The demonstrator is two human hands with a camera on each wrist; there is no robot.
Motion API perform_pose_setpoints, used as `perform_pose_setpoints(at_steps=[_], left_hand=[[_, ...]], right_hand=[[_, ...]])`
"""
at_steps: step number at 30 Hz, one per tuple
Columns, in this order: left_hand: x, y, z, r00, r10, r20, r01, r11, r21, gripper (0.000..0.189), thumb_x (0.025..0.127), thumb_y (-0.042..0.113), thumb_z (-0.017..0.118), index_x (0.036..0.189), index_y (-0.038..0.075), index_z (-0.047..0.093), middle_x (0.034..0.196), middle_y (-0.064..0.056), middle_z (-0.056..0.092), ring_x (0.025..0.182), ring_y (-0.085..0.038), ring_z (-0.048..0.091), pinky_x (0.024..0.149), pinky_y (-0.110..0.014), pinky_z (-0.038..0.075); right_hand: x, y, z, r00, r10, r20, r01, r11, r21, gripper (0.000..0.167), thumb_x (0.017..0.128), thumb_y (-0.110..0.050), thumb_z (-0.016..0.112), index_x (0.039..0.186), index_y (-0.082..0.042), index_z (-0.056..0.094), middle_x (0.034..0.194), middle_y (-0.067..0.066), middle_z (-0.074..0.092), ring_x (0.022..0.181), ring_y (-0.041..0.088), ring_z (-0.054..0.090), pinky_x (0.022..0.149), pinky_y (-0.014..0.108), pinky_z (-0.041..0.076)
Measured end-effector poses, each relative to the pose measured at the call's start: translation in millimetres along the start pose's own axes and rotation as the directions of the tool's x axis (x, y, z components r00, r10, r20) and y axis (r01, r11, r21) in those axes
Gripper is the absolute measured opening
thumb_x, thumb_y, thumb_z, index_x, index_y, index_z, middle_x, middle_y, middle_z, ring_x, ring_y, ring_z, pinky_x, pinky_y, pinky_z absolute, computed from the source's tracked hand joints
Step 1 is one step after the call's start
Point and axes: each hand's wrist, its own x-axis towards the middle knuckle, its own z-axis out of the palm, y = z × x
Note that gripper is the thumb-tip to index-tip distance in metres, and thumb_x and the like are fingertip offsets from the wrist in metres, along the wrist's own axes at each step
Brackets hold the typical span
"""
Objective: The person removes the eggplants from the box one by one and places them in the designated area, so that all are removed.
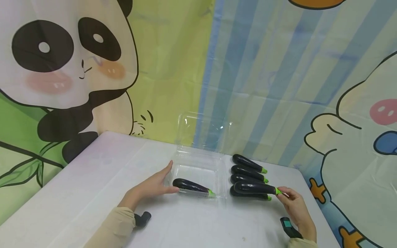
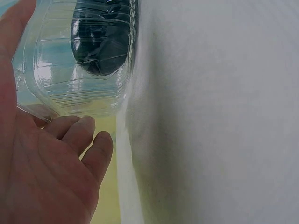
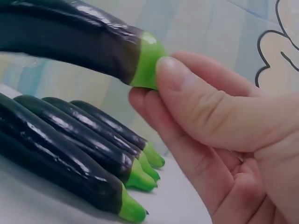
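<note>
My right hand (image 1: 294, 206) pinches an eggplant (image 1: 254, 188) by its green stem end, between thumb and fingertips. In the right wrist view this held eggplant (image 3: 74, 39) is raised above a row of several others (image 3: 60, 158) on the table. At the left side of a clear plastic clamshell box (image 1: 198, 172), my left hand (image 1: 152, 187) is spread, thumb near the front corner and a finger along the side. One eggplant (image 1: 190, 185) lies inside the box along its front wall, stem to the right. In the left wrist view, relaxed fingers (image 2: 100, 151) lie beside the box wall (image 2: 88, 105).
The box's clear lid (image 1: 203, 131) stands up at the back, against a cartoon-printed curtain (image 1: 173, 69). Several dark eggplants (image 1: 246, 170) lie side by side right of the box on a white table (image 1: 198, 224), stems pointing right.
</note>
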Motion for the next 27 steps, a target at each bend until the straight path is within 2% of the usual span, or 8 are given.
perform_pose_setpoints(at_steps=[2, 5, 8, 12, 15, 20, 27], left_hand=[[-0.2, -0.3, 0.0, 1.000, -0.003, 0.002, 0.003, 1.000, -0.003, 0.120, 0.071, 0.069, 0.067, 0.154, 0.017, -0.002, 0.160, -0.006, 0.007, 0.146, -0.026, 0.017, 0.119, -0.044, 0.019], [-0.3, -0.6, -0.3, 1.000, -0.008, 0.007, 0.008, 1.000, -0.004, 0.120, 0.071, 0.069, 0.067, 0.154, 0.017, -0.003, 0.160, -0.005, 0.007, 0.146, -0.026, 0.017, 0.119, -0.044, 0.019], [-0.3, -0.2, -0.5, 1.000, -0.005, 0.009, 0.005, 1.000, -0.007, 0.120, 0.072, 0.068, 0.067, 0.154, 0.016, -0.002, 0.160, -0.008, 0.007, 0.146, -0.028, 0.016, 0.119, -0.046, 0.019], [0.0, 0.0, -0.5, 1.000, -0.006, 0.011, 0.006, 1.000, 0.002, 0.120, 0.072, 0.069, 0.067, 0.154, 0.015, -0.002, 0.160, -0.008, 0.007, 0.146, -0.028, 0.016, 0.119, -0.045, 0.019], [0.4, 0.2, -0.7, 1.000, -0.008, 0.013, 0.008, 1.000, -0.002, 0.120, 0.072, 0.069, 0.066, 0.154, 0.015, -0.002, 0.160, -0.007, 0.006, 0.146, -0.027, 0.016, 0.119, -0.045, 0.018], [0.1, 0.3, -0.7, 1.000, -0.006, 0.015, 0.006, 1.000, -0.018, 0.119, 0.073, 0.067, 0.067, 0.154, 0.016, -0.003, 0.160, -0.009, 0.007, 0.146, -0.030, 0.016, 0.119, -0.047, 0.018], [0.6, -0.6, 0.2, 1.000, -0.014, 0.013, 0.014, 1.000, -0.010, 0.119, 0.073, 0.067, 0.068, 0.154, 0.015, -0.002, 0.160, -0.010, 0.008, 0.146, -0.030, 0.017, 0.118, -0.048, 0.019]], right_hand=[[-2.9, 0, -1, 1.000, 0.031, 0.000, -0.031, 1.000, -0.003, 0.022, 0.089, -0.003, 0.064, 0.096, -0.022, 0.073, 0.099, -0.017, 0.060, 0.088, -0.003, 0.059, 0.079, 0.012, 0.053], [-4.2, 1, -4, 0.993, 0.118, -0.016, -0.119, 0.992, -0.033, 0.021, 0.088, -0.008, 0.066, 0.093, -0.027, 0.074, 0.097, -0.019, 0.060, 0.084, -0.002, 0.058, 0.073, 0.011, 0.052], [-4.2, 4, -7, 0.979, 0.199, -0.036, -0.201, 0.976, -0.080, 0.020, 0.086, -0.013, 0.070, 0.090, -0.032, 0.074, 0.093, -0.021, 0.061, 0.071, 0.000, 0.053, 0.059, 0.013, 0.046], [-2.7, 8, -10, 0.966, 0.254, -0.046, -0.258, 0.953, -0.158, 0.018, 0.084, -0.016, 0.072, 0.089, -0.034, 0.074, 0.091, -0.020, 0.063, 0.073, 0.001, 0.056, 0.063, 0.014, 0.050], [-0.9, 12, -11, 0.962, 0.271, -0.041, -0.274, 0.938, -0.211, 0.016, 0.083, -0.017, 0.073, 0.094, -0.028, 0.075, 0.092, -0.017, 0.064, 0.082, 0.004, 0.061, 0.073, 0.018, 0.055], [1.5, 17, -12, 0.959, 0.281, -0.034, -0.279, 0.924, -0.261, 0.018, 0.083, -0.016, 0.074, 0.100, -0.021, 0.075, 0.091, -0.015, 0.065, 0.080, 0.005, 0.060, 0.070, 0.019, 0.054], [2.4, 22, -12, 0.965, 0.263, 0.001, -0.252, 0.926, -0.279, 0.028, 0.082, -0.016, 0.074, 0.109, -0.010, 0.072, 0.097, -0.015, 0.065, 0.089, 0.004, 0.063, 0.079, 0.021, 0.055]])
